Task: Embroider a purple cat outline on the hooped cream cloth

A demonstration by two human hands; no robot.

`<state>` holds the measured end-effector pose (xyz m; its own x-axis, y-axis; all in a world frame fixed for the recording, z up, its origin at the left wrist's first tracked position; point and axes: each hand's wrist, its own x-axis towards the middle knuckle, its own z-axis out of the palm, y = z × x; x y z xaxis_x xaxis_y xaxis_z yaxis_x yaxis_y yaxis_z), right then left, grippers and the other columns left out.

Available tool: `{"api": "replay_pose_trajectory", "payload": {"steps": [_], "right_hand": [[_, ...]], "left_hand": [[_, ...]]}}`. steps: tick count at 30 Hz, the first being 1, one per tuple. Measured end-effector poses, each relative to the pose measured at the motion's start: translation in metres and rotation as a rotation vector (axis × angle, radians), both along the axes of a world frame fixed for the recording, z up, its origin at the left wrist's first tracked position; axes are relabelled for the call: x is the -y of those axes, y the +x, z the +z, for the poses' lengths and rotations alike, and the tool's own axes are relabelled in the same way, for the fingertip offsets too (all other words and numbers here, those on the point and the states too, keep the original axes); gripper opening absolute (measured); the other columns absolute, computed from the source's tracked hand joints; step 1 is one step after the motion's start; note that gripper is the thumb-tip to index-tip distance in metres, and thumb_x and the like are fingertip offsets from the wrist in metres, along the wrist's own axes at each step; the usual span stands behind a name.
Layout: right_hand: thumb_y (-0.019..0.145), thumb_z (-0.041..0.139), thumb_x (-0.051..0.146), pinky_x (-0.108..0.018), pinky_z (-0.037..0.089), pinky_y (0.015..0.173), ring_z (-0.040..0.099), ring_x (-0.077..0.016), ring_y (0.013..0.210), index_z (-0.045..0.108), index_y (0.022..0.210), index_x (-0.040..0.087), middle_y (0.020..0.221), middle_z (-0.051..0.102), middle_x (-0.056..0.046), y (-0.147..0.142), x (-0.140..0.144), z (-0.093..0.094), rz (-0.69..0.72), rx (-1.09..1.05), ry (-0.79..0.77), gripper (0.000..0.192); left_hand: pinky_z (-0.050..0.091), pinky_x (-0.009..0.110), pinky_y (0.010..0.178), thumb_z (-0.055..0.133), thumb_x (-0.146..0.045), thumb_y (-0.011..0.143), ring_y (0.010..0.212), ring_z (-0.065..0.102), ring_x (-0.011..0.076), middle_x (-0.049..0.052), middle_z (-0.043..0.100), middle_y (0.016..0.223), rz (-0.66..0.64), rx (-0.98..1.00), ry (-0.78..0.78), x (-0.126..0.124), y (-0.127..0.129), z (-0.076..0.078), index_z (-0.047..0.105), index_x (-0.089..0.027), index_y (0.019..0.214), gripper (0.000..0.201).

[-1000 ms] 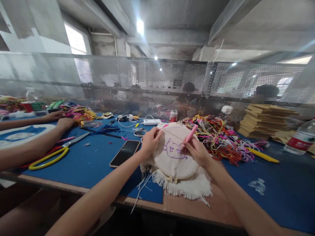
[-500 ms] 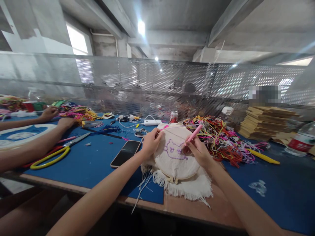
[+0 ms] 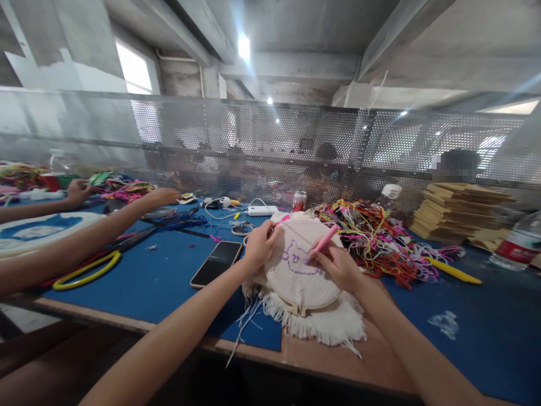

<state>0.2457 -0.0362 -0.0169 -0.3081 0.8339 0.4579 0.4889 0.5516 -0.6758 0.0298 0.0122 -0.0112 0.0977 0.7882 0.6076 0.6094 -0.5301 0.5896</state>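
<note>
Fingers (image 3: 324, 259) hold pink tool (image 3: 327, 237) — aslant (top rightward).

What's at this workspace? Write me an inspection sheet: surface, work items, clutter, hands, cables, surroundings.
Surface: blue mat over a brown tabletop.
Work items: hooped cloth with purple stitching of a cat-like face; pink tool.
Clutter: tangled thread pile, phone, yellow-handled scissors, drink can, red-labelled bottle.
Hands: left hand at the hoop's left edge; right hand holds the pink tool over the cloth.
Cables: white cable near a white box.
Surroundings: perforated metal screen behind; brown stack at right; another person's hand at left.
</note>
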Motion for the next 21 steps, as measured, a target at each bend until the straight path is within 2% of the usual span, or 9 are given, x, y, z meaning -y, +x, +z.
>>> {"api": "replay_pose_trajectory", "payload": {"steps": [4, 8, 10, 15, 21], "right_hand": [[0.083, 0.052, 0.043, -0.028, 0.047, 0.061, 0.059, -0.0154, 0.064, 0.058, 0.087, 0.019, 0.079, 0.065, -0.004, -0.0016, 0.0027, -0.0012, -0.009, 0.100, 0.088, 0.025], [0.083, 0.053, 0.040, -0.028, 0.045, 0.067, 0.059, -0.0175, 0.075, 0.061, 0.077, 0.020, 0.083, 0.065, -0.005, -0.0051, 0.0042, -0.0011, 0.092, 0.194, 0.186, 0.022], [0.083, 0.053, 0.039, -0.029, 0.044, 0.070, 0.059, -0.0187, 0.078, 0.062, 0.077, 0.020, 0.083, 0.065, -0.006, -0.0056, 0.0040, 0.0003, 0.097, 0.228, 0.201, 0.021], [0.085, 0.047, 0.044, -0.029, 0.047, 0.063, 0.064, -0.0199, 0.069, 0.056, 0.088, 0.021, 0.075, 0.066, -0.004, -0.0023, 0.0007, 0.0018, -0.050, 0.058, 0.025, 0.025], [0.088, 0.039, 0.047, -0.030, 0.051, 0.064, 0.065, -0.0182, 0.068, 0.045, 0.092, 0.021, 0.076, 0.067, -0.004, 0.0011, -0.0023, -0.0004, -0.007, -0.064, -0.053, 0.027]], "left_hand": [[0.029, 0.023, 0.055, 0.040, -0.041, 0.086, 0.055, 0.042, 0.0112, -0.003, 0.047, 0.058, 0.007, -0.012, -0.001, 0.0005, -0.0006, 0.0016, 0.051, -0.018, 0.073, 0.028], [0.031, 0.023, 0.056, 0.042, -0.039, 0.085, 0.056, 0.044, 0.0113, -0.002, 0.050, 0.059, 0.023, -0.011, 0.002, 0.0016, -0.0008, 0.0037, 0.052, -0.017, 0.073, 0.027], [0.031, 0.023, 0.056, 0.043, -0.039, 0.085, 0.056, 0.045, 0.0112, -0.002, 0.051, 0.060, 0.024, -0.005, 0.000, 0.0026, -0.0004, 0.0046, 0.052, -0.017, 0.072, 0.027], [0.029, 0.023, 0.054, 0.042, -0.039, 0.086, 0.053, 0.042, 0.0104, -0.003, 0.047, 0.057, 0.004, 0.012, -0.002, 0.0037, 0.0006, 0.0038, 0.052, -0.018, 0.073, 0.027], [0.028, 0.023, 0.054, 0.043, -0.038, 0.086, 0.054, 0.040, 0.0099, -0.004, 0.044, 0.056, -0.009, 0.028, 0.028, 0.0010, 0.0006, 0.0003, 0.051, -0.018, 0.074, 0.025]]}}
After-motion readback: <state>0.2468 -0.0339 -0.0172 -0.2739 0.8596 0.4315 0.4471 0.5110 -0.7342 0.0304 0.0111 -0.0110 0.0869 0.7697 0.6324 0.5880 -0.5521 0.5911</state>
